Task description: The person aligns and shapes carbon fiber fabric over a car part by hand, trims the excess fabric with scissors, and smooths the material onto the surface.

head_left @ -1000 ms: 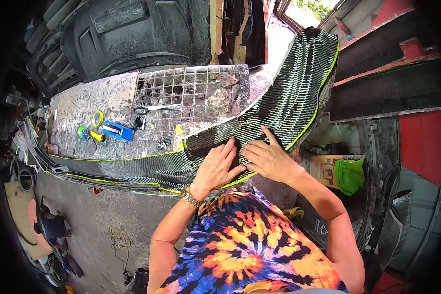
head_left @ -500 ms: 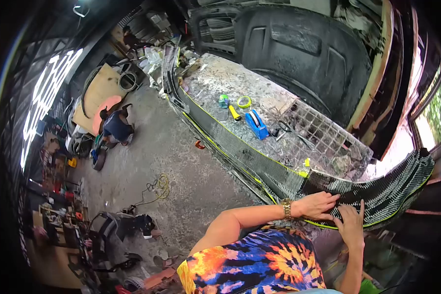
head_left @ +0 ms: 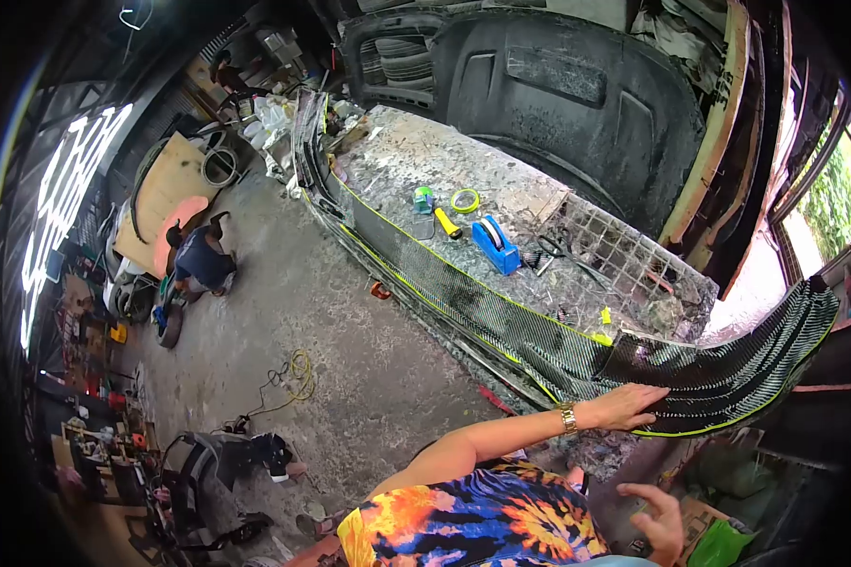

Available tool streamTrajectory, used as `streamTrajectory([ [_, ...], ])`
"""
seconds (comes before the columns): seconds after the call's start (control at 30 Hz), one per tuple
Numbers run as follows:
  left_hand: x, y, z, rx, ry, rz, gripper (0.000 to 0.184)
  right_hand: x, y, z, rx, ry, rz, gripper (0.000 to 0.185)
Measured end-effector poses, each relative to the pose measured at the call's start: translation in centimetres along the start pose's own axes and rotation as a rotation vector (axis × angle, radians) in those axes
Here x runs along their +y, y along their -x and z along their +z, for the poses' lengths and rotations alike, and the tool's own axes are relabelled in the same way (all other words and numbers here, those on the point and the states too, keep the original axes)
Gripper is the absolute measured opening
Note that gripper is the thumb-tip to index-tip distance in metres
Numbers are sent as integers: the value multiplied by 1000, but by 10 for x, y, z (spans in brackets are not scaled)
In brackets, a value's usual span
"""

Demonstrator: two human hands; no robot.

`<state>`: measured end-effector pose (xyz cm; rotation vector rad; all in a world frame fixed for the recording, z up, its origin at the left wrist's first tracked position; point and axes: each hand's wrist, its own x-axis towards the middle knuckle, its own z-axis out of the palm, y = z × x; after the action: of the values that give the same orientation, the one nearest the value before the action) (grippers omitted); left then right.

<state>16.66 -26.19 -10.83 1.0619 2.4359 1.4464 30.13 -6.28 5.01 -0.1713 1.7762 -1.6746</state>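
A long, curved mould lined with black carbon fibre cloth (head_left: pixel 449 282) runs along the workbench, its edges marked by yellow-green tape. My left hand (head_left: pixel 624 406), with a gold watch (head_left: pixel 567 418) at the wrist, lies flat on the cloth near the mould's right end, fingers stretched out. Lower down, away from the mould, my right hand (head_left: pixel 656 522) hangs with its fingers loosely bent and apart; I see nothing in it. A piece of yellow tape (head_left: pixel 603 326) sticks up at the mould's inner edge.
On the workbench (head_left: pixel 397 142) lie a blue tape dispenser (head_left: pixel 495 246), a yellow-handled tool (head_left: pixel 447 223), a tape roll (head_left: pixel 464 200) and scissors (head_left: pixel 572 255). A co-worker (head_left: pixel 203 257) crouches on the floor at left. A yellow cord (head_left: pixel 300 373) lies coiled on the floor.
My right hand has lifted off the cloth and moved down towards my body. My left hand stays on the cloth, now flatter. The view has shifted slightly.
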Motion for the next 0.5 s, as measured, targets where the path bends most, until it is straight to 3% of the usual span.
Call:
streamTrajectory([
  [0.07,2,2,-1,-39,25,-34,61,17,6,16,-77,-67,104,54],
  [0.17,3,8,-1,132,-80,84,61,36,-5,47,-26,-21,91,55],
  [0.27,28,25,-22,327,14,208,41,38,-9,53,-125,188,-17,50],
  [0.33,55,58,-32,364,114,86,26,28,0,53,-161,168,31,48],
  [0.43,81,113,-42,349,127,-83,16,6,27,48,0,176,-12,35],
  [0.47,84,135,-36,390,104,-157,16,39,37,33,-35,257,-82,33],
  [0.5,84,157,-27,391,216,-266,16,53,48,25,78,113,-6,22],
])
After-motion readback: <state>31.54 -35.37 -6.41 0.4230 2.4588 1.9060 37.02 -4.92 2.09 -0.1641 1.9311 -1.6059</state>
